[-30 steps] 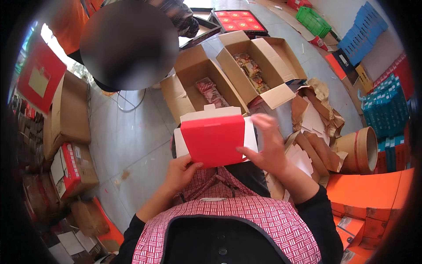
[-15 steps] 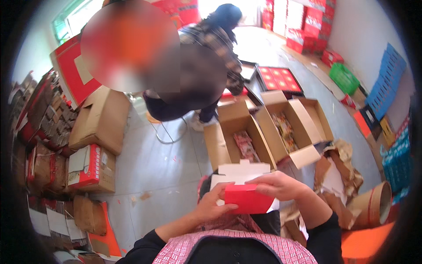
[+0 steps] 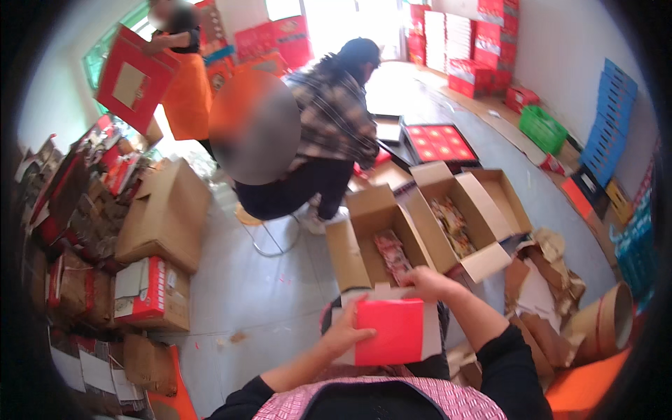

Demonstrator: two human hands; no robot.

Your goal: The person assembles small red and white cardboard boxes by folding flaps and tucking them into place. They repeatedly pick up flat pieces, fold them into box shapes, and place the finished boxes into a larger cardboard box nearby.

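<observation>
A small red and white paperboard box (image 3: pixel 390 332) sits over my lap, its red panel facing up and white flaps around it. My left hand (image 3: pixel 341 333) grips its left side, thumb lying across the red face and fingers behind. At the far right edge, my right hand (image 3: pixel 428 285) is closed with curled fingers against the white flap; the fingertips are partly hidden. Just beyond stands an open cardboard carton (image 3: pixel 358 269) with pink packets (image 3: pixel 392 253) inside. Beside it, a second open carton (image 3: pixel 481 199) holds colourful packets (image 3: pixel 453 222).
A co-worker (image 3: pixel 322 126) sits ahead on a stool (image 3: pixel 269 234); another person (image 3: pixel 185 87) carries a red panel (image 3: pixel 136 80) at far left. Cardboard piles (image 3: pixel 164 217) line the left. Crumpled brown paper (image 3: pixel 549 273) and a cardboard tube (image 3: pixel 602 322) lie right.
The box has tipped so its red panel faces up. My right hand has moved from its top to the far edge. The standing person has moved left and away.
</observation>
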